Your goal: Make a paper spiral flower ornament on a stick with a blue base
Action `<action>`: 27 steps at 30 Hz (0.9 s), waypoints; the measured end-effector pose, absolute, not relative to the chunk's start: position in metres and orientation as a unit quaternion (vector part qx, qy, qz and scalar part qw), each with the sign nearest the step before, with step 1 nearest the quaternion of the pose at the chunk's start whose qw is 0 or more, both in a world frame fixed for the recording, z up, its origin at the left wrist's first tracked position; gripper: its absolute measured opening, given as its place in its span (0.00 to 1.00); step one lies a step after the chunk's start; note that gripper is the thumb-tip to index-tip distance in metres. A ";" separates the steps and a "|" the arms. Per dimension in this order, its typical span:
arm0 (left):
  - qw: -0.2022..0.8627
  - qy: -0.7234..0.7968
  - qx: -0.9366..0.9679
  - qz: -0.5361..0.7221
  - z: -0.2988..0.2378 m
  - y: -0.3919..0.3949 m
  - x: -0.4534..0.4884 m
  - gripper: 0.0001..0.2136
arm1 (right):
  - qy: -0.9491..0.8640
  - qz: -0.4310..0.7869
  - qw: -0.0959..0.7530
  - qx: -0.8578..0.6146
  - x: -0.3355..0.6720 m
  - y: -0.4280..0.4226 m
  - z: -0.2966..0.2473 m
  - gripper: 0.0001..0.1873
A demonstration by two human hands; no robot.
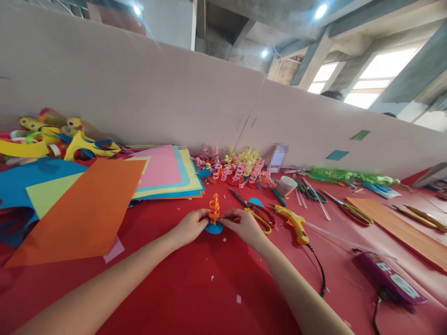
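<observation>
An orange paper spiral (214, 208) stands upright on a small blue paper disc (213, 228) on the red table cover (195, 284). My left hand (190, 226) pinches the spiral's base from the left with fingers closed. From the right, my right hand (244, 225) pinches the same base, fingers closed too. Both forearms reach in from the bottom edge.
Coloured paper sheets (87, 204) lie at the left. Finished spirals (237, 167) cluster against the wall. Scissors (256, 211) and a yellow glue gun (295, 223) with its cord lie just right of my hands. More scissors (349, 209), an orange strip (401, 230) and a purple packet (387, 277) lie farther right.
</observation>
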State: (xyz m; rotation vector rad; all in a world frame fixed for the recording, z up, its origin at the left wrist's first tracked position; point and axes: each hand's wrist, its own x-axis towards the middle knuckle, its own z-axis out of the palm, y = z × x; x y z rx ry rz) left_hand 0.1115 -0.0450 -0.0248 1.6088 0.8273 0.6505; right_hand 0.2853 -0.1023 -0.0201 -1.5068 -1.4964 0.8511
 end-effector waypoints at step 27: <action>0.629 0.324 0.651 0.275 -0.011 -0.048 0.110 0.13 | -0.601 0.396 0.397 -0.570 0.277 -0.109 -0.014 0.13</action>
